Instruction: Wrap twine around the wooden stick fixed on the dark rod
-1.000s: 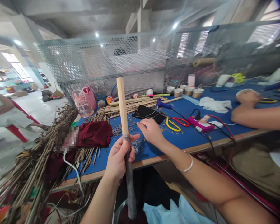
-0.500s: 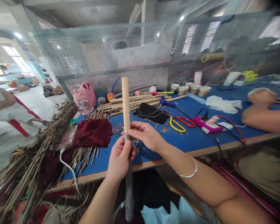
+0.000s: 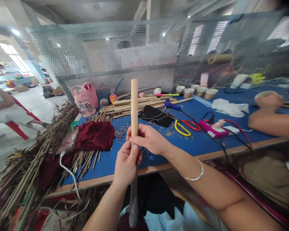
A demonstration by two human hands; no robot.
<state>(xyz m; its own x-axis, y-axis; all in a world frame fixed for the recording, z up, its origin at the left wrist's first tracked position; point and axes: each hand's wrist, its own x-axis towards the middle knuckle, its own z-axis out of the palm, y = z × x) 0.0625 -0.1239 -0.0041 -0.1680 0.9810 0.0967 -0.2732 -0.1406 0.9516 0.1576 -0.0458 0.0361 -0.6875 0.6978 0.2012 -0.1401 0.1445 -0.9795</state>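
Both my hands are closed around one upright stick [image 3: 134,106] in front of me. Its upper part is bare pale wood, while the lower part is covered in grey yarn or cord and runs down to my lap. My left hand [image 3: 127,162] grips the grey-covered part, thumb along the front. Just above it, my right hand [image 3: 149,138] has its thumb and fingers wrapped round the stick near where the grey covering meets the wood. Behind my hands, loose grey cord [image 3: 122,132] lies coiled on the blue table [image 3: 149,163].
A dark red cloth [image 3: 96,136] and bundled dry stalks [image 3: 21,166] are at the left. Further back lie pale sticks [image 3: 125,109], yellow-and-red-handled scissors [image 3: 183,128], a blue glue gun [image 3: 172,104] and a pink power strip [image 3: 214,130]. At the right rests another person's arm [image 3: 269,123].
The stick and both my hands have shifted slightly right. My right hand is a little lower on the stick, closer to my left hand. The view has also moved slightly.
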